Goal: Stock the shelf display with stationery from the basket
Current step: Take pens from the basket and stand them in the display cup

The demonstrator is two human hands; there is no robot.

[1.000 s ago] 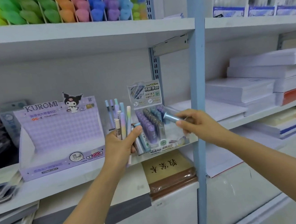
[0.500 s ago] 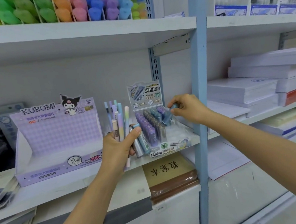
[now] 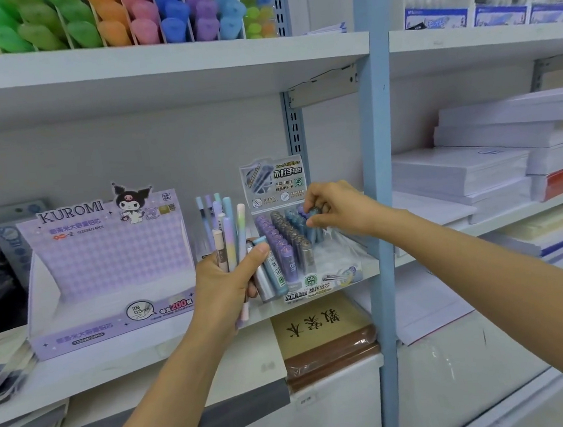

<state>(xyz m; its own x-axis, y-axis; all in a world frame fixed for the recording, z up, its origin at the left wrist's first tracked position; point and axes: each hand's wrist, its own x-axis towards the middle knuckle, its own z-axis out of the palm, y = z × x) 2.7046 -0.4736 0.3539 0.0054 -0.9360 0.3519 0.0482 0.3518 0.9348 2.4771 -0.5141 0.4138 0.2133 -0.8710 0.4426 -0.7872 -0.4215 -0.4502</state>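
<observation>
Restocking appeared to be at the slotting step. The right hand was closed in a fingertip pinch on the top of a blue lead-refill tube. The tube was held upright among the rear right rows of the tiered refill display, with its long axis near vertical, cap up and base down. Whether the base was already seated could not be told, since neighbouring tubes hid it.

The left hand was clamped round a bundle of pastel pens, which were fanned upward. A few spare refill tubes were gripped with them, slanted cap-up just in front of the display. The hands were kept apart, the left low and forward of the right.

The display stood on the white shelf board, between a Kuromi carton and the blue upright post. No basket was in view.

The next move was judged to call for a straight downward press and a release. The tube would need to be kept vertical so that the adjacent tubes were not tipped, and a spare would then be drawn from the left hand.
</observation>
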